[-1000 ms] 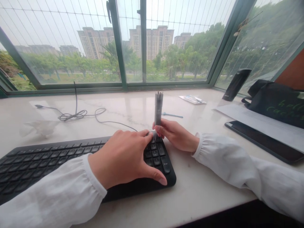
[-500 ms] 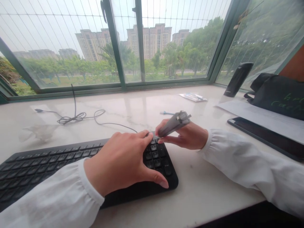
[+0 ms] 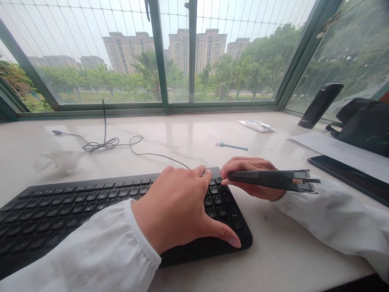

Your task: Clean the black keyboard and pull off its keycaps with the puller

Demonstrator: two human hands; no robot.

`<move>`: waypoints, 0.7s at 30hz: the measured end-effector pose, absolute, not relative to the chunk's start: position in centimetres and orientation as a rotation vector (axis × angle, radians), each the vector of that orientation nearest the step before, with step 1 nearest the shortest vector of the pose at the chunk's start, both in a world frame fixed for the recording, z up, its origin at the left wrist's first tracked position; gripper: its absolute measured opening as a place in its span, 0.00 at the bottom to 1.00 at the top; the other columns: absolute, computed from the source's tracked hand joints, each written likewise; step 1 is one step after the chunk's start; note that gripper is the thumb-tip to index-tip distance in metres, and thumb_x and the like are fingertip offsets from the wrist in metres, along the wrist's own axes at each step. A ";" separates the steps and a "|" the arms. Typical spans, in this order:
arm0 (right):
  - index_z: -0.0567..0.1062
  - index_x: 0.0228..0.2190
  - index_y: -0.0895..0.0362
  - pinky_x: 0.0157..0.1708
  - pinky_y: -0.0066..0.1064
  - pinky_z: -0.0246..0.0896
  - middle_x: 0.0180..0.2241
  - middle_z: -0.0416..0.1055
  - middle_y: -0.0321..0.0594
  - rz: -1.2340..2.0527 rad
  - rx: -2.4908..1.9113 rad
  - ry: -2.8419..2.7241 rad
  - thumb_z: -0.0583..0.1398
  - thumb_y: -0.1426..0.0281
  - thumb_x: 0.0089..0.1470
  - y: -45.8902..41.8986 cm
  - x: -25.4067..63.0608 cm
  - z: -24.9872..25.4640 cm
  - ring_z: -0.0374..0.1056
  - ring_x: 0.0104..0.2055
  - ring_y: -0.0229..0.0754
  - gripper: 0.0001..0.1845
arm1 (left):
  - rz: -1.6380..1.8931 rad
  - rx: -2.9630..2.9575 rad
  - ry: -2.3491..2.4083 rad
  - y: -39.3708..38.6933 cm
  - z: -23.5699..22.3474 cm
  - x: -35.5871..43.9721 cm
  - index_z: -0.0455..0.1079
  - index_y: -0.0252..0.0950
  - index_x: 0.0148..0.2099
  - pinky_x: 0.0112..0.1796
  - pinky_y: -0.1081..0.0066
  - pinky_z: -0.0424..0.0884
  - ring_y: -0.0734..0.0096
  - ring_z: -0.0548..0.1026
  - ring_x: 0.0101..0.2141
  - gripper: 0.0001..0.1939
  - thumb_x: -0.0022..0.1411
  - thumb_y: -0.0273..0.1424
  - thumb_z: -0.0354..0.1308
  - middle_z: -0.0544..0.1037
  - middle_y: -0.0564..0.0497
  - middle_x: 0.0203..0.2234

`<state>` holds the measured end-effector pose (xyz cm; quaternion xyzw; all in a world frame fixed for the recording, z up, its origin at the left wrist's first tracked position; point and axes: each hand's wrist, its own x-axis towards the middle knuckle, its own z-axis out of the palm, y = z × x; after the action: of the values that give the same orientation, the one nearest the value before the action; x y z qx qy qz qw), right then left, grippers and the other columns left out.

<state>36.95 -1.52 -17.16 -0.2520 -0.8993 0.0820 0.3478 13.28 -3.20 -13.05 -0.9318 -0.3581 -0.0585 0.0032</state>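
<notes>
My left hand (image 3: 179, 207) lies palm down across the right part of a black keyboard (image 3: 100, 198). Its thumb stretches out to the keyboard's lower right, and its fingertips reach the keys near the top edge. Beside the number pad's upper right corner, my right hand (image 3: 255, 166) is closed on a dark oblong tool (image 3: 264, 178). The tool lies almost level and has metal-looking prongs at its right end; I cannot make out its exact kind. My right fingertips are at the top right keys; whether they touch is unclear.
A coiled black cable (image 3: 100, 144) and a crumpled clear plastic piece (image 3: 59, 162) lie behind the keyboard. Further right are a small blue brush (image 3: 234, 146), a flat packet (image 3: 257, 125), a black phone (image 3: 349, 178), paper sheets (image 3: 319, 142), a black cylinder (image 3: 320, 105) and a dark bag (image 3: 361, 121).
My right hand has turned the tool from a raised slant to nearly level, its pronged end now pointing right. The view has shifted left; my left hand stays spread on the keyboard.
</notes>
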 end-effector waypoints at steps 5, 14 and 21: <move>0.72 0.39 0.57 0.36 0.25 0.65 0.32 0.72 0.39 0.276 -0.636 -2.427 0.60 0.74 0.60 -1.6 37.2 -16.2 0.69 0.33 0.35 0.04 | -0.180 -2.936 -1.140 -3.1 -13.1 13.2 0.72 0.43 0.53 0.32 0.63 0.67 0.54 0.77 0.34 0.48 0.42 0.73 0.49 0.78 0.47 0.39; 0.71 0.45 0.58 0.41 0.30 0.66 0.37 0.73 0.46 0.207 -0.512 -2.540 0.48 0.66 0.69 -1.6 37.5 -15.8 0.71 0.40 0.39 0.15 | -0.181 -2.947 -1.146 -3.1 -13.1 13.3 0.72 0.42 0.54 0.34 0.62 0.68 0.53 0.78 0.34 0.49 0.42 0.73 0.49 0.78 0.46 0.39; 0.70 0.44 0.58 0.40 0.31 0.66 0.35 0.73 0.46 0.017 -0.513 -2.517 0.46 0.63 0.69 -1.6 37.5 -16.4 0.70 0.40 0.40 0.17 | -0.173 -2.944 -1.139 -3.1 -13.0 13.4 0.71 0.42 0.55 0.34 0.61 0.69 0.52 0.78 0.35 0.50 0.43 0.72 0.49 0.78 0.45 0.39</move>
<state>37.46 -1.63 -16.40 -0.1915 -0.9399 0.0062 0.2827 13.41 -3.07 -12.98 -0.9312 -0.3602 -0.0546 -0.0099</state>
